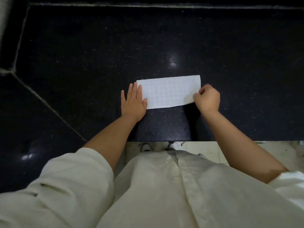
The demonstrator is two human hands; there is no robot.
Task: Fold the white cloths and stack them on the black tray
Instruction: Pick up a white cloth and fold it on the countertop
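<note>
A white cloth, folded into a long strip, lies flat on the black speckled counter. My left hand rests flat with straight fingers at the strip's left end, thumb and fingertips on the cloth's edge. At the right end, my right hand pinches the lower corner with curled fingers. No black tray is in view.
The counter's front edge runs just in front of my body, with pale floor tiles below it. Seams cross the stone at the left and along the back. Ceiling light reflects off the stone behind the cloth.
</note>
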